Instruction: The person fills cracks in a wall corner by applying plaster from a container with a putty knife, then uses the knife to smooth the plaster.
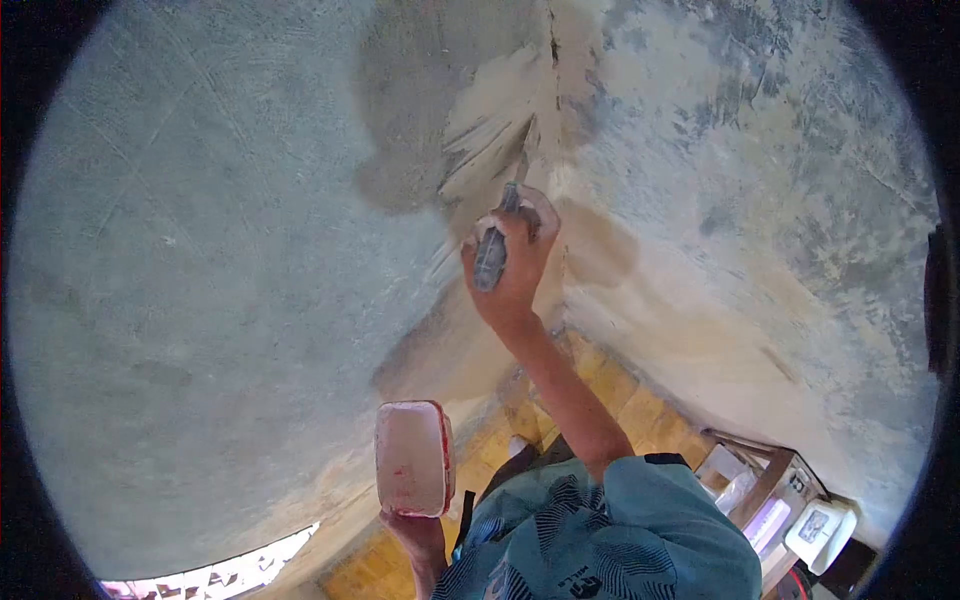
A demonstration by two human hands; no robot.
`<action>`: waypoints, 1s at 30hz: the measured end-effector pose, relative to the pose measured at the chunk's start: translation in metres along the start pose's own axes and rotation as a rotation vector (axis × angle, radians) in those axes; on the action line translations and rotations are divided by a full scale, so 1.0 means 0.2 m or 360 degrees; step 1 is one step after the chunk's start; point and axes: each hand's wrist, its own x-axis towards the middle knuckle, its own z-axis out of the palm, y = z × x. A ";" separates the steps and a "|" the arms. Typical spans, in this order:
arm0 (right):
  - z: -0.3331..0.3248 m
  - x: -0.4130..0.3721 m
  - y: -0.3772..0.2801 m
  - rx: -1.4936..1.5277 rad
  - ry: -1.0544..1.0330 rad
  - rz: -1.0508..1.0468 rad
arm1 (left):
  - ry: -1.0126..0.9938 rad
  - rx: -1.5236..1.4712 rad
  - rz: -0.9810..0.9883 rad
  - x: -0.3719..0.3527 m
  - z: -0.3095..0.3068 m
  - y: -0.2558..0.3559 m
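My right hand (518, 250) is closed around the dark handle of a putty knife (491, 258). Its narrow blade points upward and lies against the wall beside the corner, where pale filler is smeared in streaks. Lower down, my left hand (412, 532) grips the bottom end of a rectangular plastic tub (412, 465) with a red edge. Pale pinkish residue coats the tub's inside, and its open face is toward me. Most of the left hand's fingers are hidden behind the tub.
Two grey plastered walls (230, 300) meet at a corner with damp brown patches and a dark vertical crack (555, 50). Yellowish tiles (640, 420) cover the floor. At lower right stands a wooden-framed table (770, 485) with a white plastic container (820, 532). A bright opening (230, 575) shows at lower left.
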 end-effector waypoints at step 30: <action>-0.01 -0.29 -0.41 0.0339 -0.0390 -0.0069 | -0.0041 0.0250 0.0065 -0.09 0.10 0.04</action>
